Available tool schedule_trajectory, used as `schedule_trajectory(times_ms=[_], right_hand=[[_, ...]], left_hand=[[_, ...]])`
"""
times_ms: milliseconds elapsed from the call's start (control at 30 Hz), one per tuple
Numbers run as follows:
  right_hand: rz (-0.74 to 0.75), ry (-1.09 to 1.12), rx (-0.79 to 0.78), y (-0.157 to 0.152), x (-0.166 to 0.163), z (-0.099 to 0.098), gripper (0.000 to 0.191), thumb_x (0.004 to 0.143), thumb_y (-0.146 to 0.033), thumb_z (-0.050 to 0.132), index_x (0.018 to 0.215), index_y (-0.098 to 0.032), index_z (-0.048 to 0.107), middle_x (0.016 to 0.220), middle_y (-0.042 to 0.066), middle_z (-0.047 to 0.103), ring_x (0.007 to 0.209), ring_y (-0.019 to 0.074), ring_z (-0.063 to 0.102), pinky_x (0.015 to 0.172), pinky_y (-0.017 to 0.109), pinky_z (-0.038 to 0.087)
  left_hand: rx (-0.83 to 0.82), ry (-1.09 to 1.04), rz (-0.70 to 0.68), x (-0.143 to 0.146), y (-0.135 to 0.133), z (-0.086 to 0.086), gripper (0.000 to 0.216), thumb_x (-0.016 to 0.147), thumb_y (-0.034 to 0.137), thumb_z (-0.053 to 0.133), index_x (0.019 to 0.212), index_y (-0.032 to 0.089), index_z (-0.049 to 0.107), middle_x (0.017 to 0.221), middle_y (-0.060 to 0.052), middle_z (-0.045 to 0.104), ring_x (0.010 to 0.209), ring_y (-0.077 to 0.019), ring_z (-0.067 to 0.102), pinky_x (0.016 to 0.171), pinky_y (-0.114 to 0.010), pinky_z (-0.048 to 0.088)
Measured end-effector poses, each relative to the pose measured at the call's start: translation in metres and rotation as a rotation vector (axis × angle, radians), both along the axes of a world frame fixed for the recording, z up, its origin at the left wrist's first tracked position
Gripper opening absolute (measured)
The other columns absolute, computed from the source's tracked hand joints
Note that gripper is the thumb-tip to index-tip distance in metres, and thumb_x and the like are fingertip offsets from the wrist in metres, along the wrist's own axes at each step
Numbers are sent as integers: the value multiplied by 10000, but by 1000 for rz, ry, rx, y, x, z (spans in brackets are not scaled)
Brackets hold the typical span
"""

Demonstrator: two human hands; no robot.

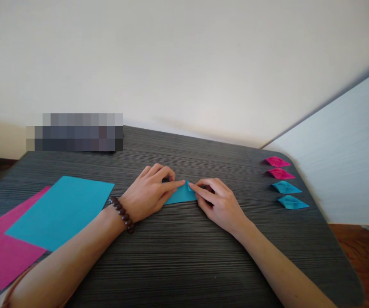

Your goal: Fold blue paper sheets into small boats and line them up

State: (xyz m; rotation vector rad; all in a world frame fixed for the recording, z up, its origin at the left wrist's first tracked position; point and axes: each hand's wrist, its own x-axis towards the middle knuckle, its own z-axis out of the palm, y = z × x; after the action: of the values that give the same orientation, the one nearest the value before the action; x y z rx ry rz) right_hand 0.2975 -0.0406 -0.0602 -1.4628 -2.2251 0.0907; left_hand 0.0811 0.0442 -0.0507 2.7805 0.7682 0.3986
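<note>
Where left hand (149,188) and right hand (219,197) press folded paper (182,196), pinch unclear, tabletop (171,265) toward six o'clock, paper boats (285,187) near three-o'clock edge (318,207).

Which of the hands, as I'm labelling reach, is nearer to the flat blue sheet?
Left. The left hand is just right of the flat blue sheet; the right hand is farther off, at the right end of the folded blue paper.

A dark grey, wood-grained table (178,261) bears a flat pink paper sheet (11,256) partly under a flat blue paper sheet (64,211), a folded blue paper piece (182,196), a pixelated dark object (78,137), two pink folded-paper boats (277,161) and two blue folded-paper boats (286,187)
</note>
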Motion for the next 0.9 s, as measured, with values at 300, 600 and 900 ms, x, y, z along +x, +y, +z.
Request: schedule_trajectory(times_ms=[300, 600, 900], right_hand=[[66, -47, -1, -2, 0, 4, 347, 878, -118, 459, 1197, -196, 570, 1017, 80, 599, 852, 170, 510, 747, 328, 464], [110, -121, -16, -1, 2, 5, 390, 865, -119, 450, 1238, -204, 529, 1074, 91, 574, 931, 200, 516, 774, 376, 454], [104, -140, -30, -1, 3, 4, 392, 863, -120, 452, 1237, -209, 533, 1079, 84, 573, 935, 200, 515, 784, 375, 449]], left_hand=[[34, 78, -44, -2, 3, 3, 363, 923, 226, 378, 1243, 326, 517, 1018, -54, 527, 927, -210, 432, 810, -376, 375], [43, 85, -27, -2, 2, 4, 347, 932, 272, 362, 1231, 324, 529, 993, -56, 524, 906, -207, 433, 803, -378, 380], [61, 101, -34, -1, 1, 7, 368, 921, 232, 366, 1248, 307, 517, 1011, -64, 527, 920, -220, 438, 798, -390, 380]])
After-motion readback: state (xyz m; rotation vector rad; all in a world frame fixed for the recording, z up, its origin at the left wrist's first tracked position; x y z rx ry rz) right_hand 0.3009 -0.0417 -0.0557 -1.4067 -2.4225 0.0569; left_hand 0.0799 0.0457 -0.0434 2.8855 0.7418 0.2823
